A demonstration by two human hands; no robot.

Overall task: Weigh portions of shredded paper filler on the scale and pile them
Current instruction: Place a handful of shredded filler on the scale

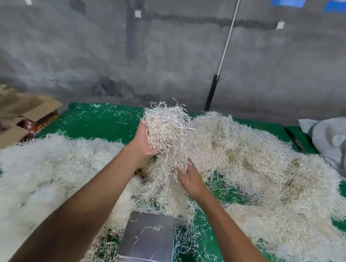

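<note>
The left hand [145,140] holds up a clump [166,126] of paper shreds in the middle of the frame. The right hand [190,177] pinches its hanging strands. The scale [148,237], bottom middle, is nearly bare. Next, the clump likely goes down onto it.

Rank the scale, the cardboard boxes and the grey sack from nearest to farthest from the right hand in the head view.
From the right hand:
1. Scale, just below it, toward the person.
2. Grey sack, far right edge of the green table.
3. Cardboard boxes, far left, beyond the left pile.
</note>
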